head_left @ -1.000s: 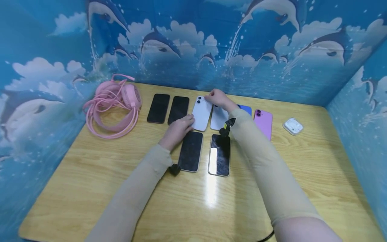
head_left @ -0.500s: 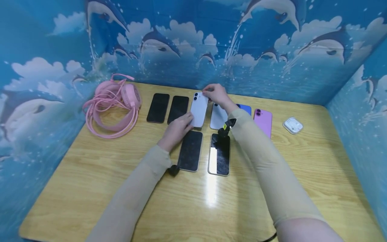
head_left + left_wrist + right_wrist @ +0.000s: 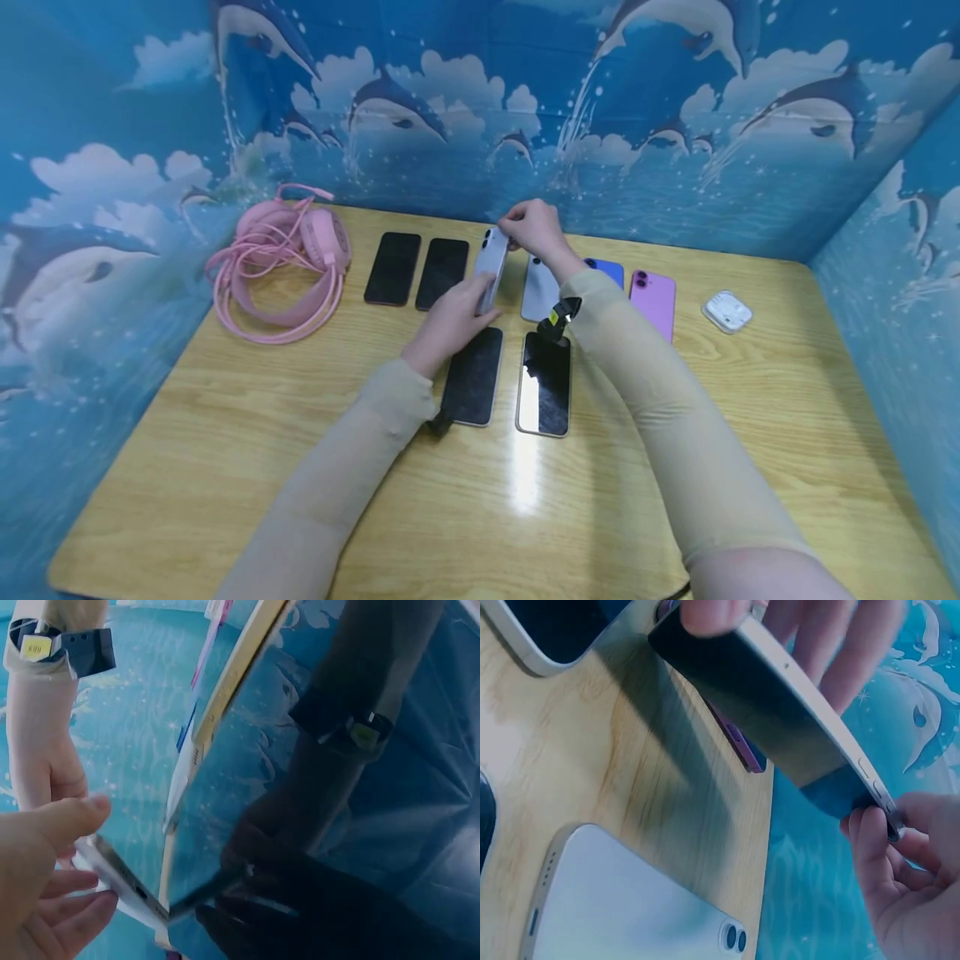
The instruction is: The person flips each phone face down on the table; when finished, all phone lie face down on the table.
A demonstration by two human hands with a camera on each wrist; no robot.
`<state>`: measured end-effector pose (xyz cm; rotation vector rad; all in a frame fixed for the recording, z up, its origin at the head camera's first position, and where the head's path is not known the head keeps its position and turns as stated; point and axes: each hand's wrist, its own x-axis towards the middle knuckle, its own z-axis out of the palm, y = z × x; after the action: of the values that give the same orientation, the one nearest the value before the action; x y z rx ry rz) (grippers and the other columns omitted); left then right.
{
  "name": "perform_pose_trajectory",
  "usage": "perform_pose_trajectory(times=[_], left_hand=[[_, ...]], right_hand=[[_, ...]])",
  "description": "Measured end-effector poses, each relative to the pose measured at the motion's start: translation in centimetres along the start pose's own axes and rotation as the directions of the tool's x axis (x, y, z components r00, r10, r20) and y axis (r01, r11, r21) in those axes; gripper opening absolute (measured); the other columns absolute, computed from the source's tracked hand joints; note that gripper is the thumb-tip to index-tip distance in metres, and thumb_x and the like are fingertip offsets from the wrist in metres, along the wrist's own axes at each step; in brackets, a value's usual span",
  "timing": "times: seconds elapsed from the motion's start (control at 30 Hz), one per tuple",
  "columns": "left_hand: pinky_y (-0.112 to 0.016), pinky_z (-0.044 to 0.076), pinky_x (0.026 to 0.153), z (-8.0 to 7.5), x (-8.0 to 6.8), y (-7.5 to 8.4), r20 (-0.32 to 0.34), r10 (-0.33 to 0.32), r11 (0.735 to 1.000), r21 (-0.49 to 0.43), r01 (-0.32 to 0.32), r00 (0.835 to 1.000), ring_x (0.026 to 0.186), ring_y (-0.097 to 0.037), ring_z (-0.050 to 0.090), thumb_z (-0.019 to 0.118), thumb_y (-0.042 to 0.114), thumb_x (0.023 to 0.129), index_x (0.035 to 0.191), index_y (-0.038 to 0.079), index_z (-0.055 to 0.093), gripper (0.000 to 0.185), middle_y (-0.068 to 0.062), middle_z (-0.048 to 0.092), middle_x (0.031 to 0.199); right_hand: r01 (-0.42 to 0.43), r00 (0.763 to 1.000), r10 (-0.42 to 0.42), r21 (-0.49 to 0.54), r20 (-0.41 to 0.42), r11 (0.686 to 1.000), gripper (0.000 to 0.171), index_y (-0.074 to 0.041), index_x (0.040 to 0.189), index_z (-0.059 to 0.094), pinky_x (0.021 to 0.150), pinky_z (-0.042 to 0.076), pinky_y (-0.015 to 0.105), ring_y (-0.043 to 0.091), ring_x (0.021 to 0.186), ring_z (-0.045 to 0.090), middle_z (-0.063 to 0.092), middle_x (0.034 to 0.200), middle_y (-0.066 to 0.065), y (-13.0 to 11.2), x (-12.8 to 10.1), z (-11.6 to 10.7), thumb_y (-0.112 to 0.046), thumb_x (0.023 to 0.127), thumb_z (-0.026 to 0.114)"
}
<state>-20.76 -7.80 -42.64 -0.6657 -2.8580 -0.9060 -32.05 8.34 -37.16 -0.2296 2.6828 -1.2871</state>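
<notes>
A pale smartphone point(image 3: 491, 260) is raised at a tilt above the back row, held by both hands. My left hand point(image 3: 453, 315) grips its lower end between thumb and fingers. At the upper corner by the cameras, my right hand point(image 3: 536, 230) pinches it. In the right wrist view the dark screen of this smartphone point(image 3: 772, 712) faces downward over the wood. To its right a white smartphone point(image 3: 537, 290) lies back up, partly behind the right wrist. Below the left hand is a dark-screened smartphone point(image 3: 472, 383), whose glossy screen point(image 3: 337, 847) fills much of the left wrist view with reflections.
Two black-screened phones, a left one point(image 3: 393, 268) and a right one point(image 3: 441, 275), lie at back left beside pink headphones point(image 3: 327, 237). Another phone point(image 3: 547, 383) lies in front. Rightward are a blue phone point(image 3: 611, 271), a pink phone point(image 3: 654, 307) and boxed earphones point(image 3: 726, 312).
The pale smartphone has gone from lying back up on the table to raised and tilted on its side. My left hand has shifted from its edge to a grip; the right has risen slightly.
</notes>
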Motion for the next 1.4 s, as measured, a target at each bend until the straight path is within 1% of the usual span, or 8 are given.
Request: perform_pose_trajectory(times=[0.33,0.7,0.9,1.07,1.13,1.23,1.3,1.4], left_hand=[[-0.031,0.055,0.075,0.3,0.6,1.1,-0.163,-0.039,0.997,0.054,0.048,0.986,0.089,-0.024,0.062,0.064,0.004,0.088,0.136,-0.001,0.049,0.050,-0.016,0.062,0.107],[-0.030,0.056,0.072,0.8,0.3,0.8,-0.367,-0.156,0.982,-0.159,0.103,0.917,0.088,-0.025,0.064,0.062,-0.004,0.086,0.132,-0.004,0.053,0.046,-0.020,0.066,0.106],[-0.025,0.057,0.067,0.6,0.6,0.5,-0.423,-0.309,0.896,-0.430,0.112,0.852,0.087,-0.020,0.069,0.061,-0.002,0.087,0.130,0.002,0.056,0.044,-0.018,0.068,0.109],[-0.021,0.055,0.076,0.5,0.6,0.7,-0.397,-0.391,0.823,-0.554,0.123,0.831,0.101,-0.020,0.066,0.063,-0.001,0.087,0.129,0.006,0.058,0.043,-0.015,0.065,0.117],[-0.020,0.054,0.078,0.5,0.6,0.8,-0.368,-0.419,0.785,-0.605,0.128,0.830,0.103,-0.018,0.065,0.063,-0.001,0.088,0.129,0.007,0.059,0.042,-0.014,0.064,0.119],[-0.021,0.053,0.081,0.5,0.6,0.8,-0.331,-0.451,0.730,-0.671,0.129,0.829,0.104,-0.019,0.065,0.063,-0.001,0.088,0.128,0.007,0.060,0.041,-0.014,0.065,0.119],[-0.023,0.054,0.081,0.5,0.6,0.7,-0.317,-0.455,0.712,-0.691,0.126,0.832,0.103,-0.020,0.065,0.063,-0.001,0.087,0.126,0.006,0.062,0.040,-0.014,0.065,0.117],[-0.025,0.055,0.082,0.5,0.6,0.2,-0.303,-0.449,0.710,-0.692,0.130,0.840,0.101,-0.021,0.065,0.063,0.000,0.087,0.126,0.005,0.062,0.039,-0.014,0.065,0.114]], right_hand=[[0.027,1.000,-0.028,0.041,0.011,0.999,0.027,-0.003,0.101,0.072,0.079,0.056,0.043,0.023,0.078,0.068,0.070,0.088,0.010,-0.7,-0.5,0.0,-0.027,0.094,0.061],[0.093,0.989,-0.098,0.050,0.107,0.994,0.048,-0.011,0.128,0.062,0.088,0.053,0.040,0.024,0.096,0.066,0.067,0.113,0.006,-1.0,-0.5,0.2,-0.043,0.092,0.061],[0.123,0.983,-0.123,0.009,0.136,0.992,0.050,-0.015,0.138,0.052,0.089,0.052,0.039,0.026,0.108,0.060,0.058,0.129,0.008,-0.5,-0.1,0.0,-0.038,0.094,0.059],[0.030,0.983,-0.040,0.055,0.179,0.998,0.053,-0.016,0.146,0.040,0.095,0.048,0.040,0.028,0.123,0.049,0.044,0.143,0.011,0.5,0.3,0.0,-0.033,0.098,0.053],[-0.084,0.974,0.034,0.217,0.223,0.973,0.050,-0.015,0.146,0.039,0.098,0.047,0.042,0.030,0.122,0.050,0.043,0.142,0.013,1.0,0.4,0.1,-0.029,0.100,0.051],[-0.237,0.957,0.126,0.451,0.262,0.861,0.042,-0.012,0.142,0.044,0.098,0.046,0.045,0.032,0.115,0.054,0.049,0.135,0.016,1.7,0.4,0.2,-0.020,0.100,0.049],[-0.270,0.955,0.159,0.523,0.249,0.809,0.037,-0.011,0.136,0.049,0.096,0.047,0.047,0.032,0.106,0.059,0.054,0.126,0.016,2.0,0.4,0.3,-0.017,0.100,0.050],[-0.274,0.960,0.190,0.552,0.205,0.788,0.032,-0.010,0.130,0.054,0.095,0.048,0.050,0.028,0.092,0.063,0.059,0.115,0.015,2.3,0.4,0.3,-0.015,0.098,0.053]])
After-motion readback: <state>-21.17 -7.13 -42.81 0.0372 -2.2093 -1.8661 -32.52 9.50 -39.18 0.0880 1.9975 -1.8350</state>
